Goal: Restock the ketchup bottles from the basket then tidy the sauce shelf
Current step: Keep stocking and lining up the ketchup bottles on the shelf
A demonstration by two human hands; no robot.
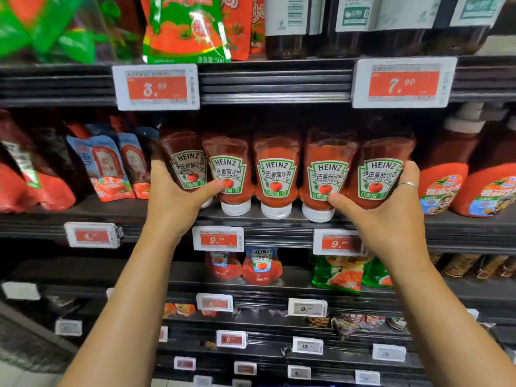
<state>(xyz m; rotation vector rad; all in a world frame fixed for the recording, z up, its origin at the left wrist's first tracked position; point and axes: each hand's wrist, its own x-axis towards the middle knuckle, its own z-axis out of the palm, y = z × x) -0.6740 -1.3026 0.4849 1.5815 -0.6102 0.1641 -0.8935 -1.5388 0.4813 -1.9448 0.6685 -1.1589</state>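
Left hand (178, 191) grips the leftmost ketchup bottle (186, 160), right hand (391, 216) the rightmost ketchup bottle (381, 171); pouches (111, 166) crowd the shelf (460, 219) left edge

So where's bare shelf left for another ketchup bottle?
None in the Heinz row: five bottles packed between left hand and right hand. Bare board lies one shelf down, left of the two pouches and between them and the green packs.

A dark sauce shelf (279, 219) carries five Heinz ketchup bottles (276, 174) standing cap-down in a row. Left of that row lie blue-and-red sauce pouches (109, 166); right of it stand larger red bottles (444, 174) with cartoon labels.
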